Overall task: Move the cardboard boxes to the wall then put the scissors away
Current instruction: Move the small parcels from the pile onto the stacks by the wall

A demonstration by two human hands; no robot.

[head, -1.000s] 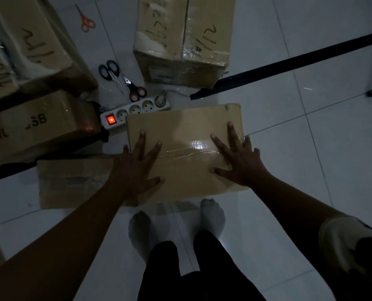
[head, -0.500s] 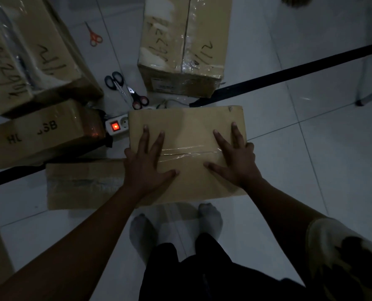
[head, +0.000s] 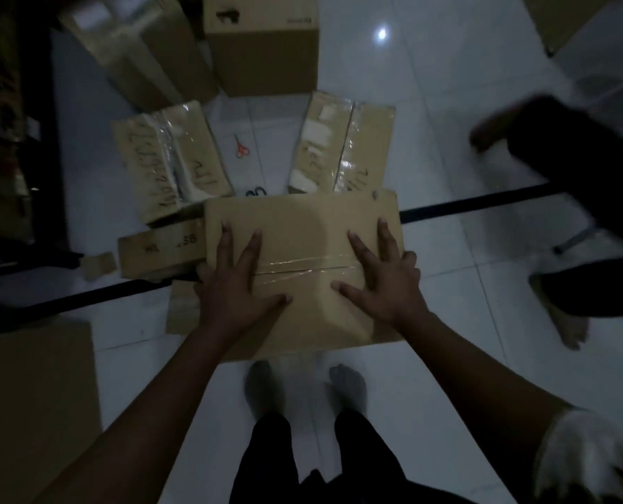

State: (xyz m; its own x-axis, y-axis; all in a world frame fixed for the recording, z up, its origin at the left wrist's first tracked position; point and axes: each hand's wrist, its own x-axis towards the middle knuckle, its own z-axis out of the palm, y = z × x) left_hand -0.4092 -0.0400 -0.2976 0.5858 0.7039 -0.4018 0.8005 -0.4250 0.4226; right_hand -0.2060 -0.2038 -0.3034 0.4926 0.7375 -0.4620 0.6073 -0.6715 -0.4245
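Pressing down, I had my left hand (head: 235,292) and right hand (head: 384,289) spread flat, fingers straight, on the taped cardboard box (head: 302,223) at frame centre. I judged an even, low push best, keeping it clear of the orange scissors (head: 242,149) lying on the floor (head: 448,103) above centre.

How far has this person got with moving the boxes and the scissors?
Nothing looks finished yet. In hand: the left hand and right hand lie flat on the taped box. Left: the other boxes on the floor, then the orange scissors lying between them.
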